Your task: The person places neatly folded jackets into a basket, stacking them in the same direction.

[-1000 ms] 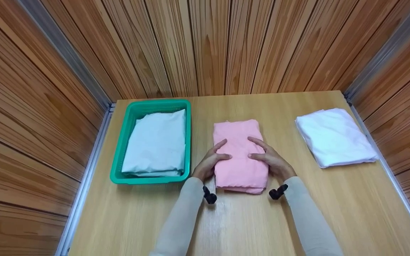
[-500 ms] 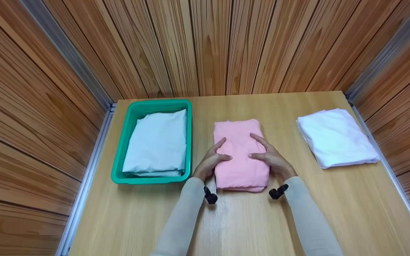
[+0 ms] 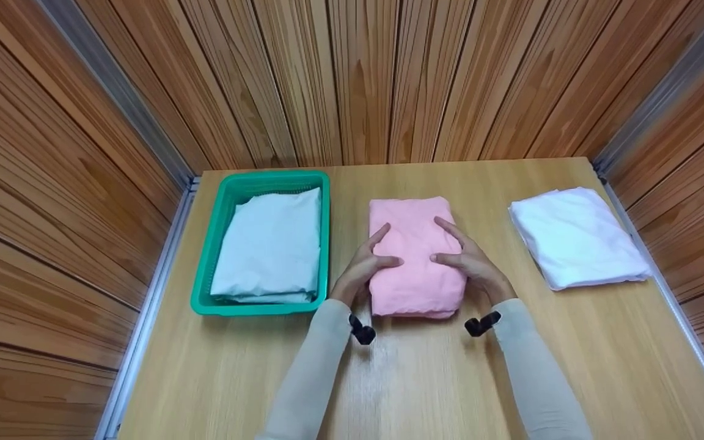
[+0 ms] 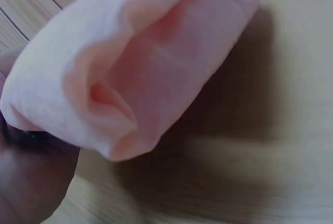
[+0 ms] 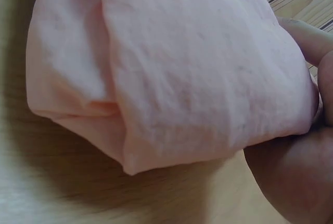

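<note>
A folded pink cloth (image 3: pixel 416 244) is held between both hands at the middle of the table in the head view. My left hand (image 3: pixel 359 269) grips its left side, thumb lying over the top. On the opposite side my right hand (image 3: pixel 479 266) grips it the same way; the fingers under the edges are hidden. The left wrist view shows the cloth's near end (image 4: pixel 161 78) with loose, gaping folds and a shadow on the wood below. Layered folds of the cloth (image 5: pixel 187 78) fill the right wrist view, the right hand (image 5: pixel 291 177) at its side.
A green plastic basket (image 3: pixel 200 275) holding a folded pale cloth (image 3: pixel 269 244) stands close to the left hand. Toward the right edge of the wooden table (image 3: pixel 413 379) lies a folded white cloth (image 3: pixel 581 238). Wood-panelled walls (image 3: pixel 358 79) enclose the back and sides.
Both hands and the pink cloth have shifted a little up and away from me in the head view. The basket and the white cloth stay in place.
</note>
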The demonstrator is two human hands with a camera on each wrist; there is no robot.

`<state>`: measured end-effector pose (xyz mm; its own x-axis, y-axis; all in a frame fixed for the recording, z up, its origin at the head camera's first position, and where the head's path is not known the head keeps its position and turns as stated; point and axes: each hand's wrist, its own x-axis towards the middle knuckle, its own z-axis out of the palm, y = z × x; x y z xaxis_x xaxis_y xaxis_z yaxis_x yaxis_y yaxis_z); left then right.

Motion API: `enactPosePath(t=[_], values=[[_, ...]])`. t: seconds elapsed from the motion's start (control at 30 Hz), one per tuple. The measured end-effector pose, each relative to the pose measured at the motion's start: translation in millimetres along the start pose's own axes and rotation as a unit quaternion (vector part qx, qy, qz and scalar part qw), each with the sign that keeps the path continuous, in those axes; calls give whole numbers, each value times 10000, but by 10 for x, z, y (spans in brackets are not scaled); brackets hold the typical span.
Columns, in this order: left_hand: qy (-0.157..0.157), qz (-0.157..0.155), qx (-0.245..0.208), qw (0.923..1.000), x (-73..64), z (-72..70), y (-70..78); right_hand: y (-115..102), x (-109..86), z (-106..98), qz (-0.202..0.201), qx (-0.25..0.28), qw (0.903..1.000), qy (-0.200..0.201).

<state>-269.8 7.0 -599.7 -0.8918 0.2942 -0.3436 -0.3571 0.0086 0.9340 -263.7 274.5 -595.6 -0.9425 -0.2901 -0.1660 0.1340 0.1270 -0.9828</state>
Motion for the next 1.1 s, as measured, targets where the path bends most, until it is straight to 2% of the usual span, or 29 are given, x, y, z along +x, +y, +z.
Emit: enactPosePath(t=[0.13, 0.4, 0.57, 0.87, 1.1], values=[[38, 153, 78, 9998, -17, 36, 97, -91, -25, -34, 1, 28, 10000, 50], [-25, 647, -31, 9979, -83, 105, 293, -288, -84, -82, -283, 397, 9988, 26], [-134, 794, -42, 9967, -148, 130, 435, -424, -126, -109, -360, 391, 9986, 76], [-472, 1161, 84, 9921, -188, 67, 691, -672, -137, -137, -558, -37, 9984, 31], [-528, 1282, 254, 9900, -220, -4, 821, -776, -107, -112, -650, -108, 9978, 30]])
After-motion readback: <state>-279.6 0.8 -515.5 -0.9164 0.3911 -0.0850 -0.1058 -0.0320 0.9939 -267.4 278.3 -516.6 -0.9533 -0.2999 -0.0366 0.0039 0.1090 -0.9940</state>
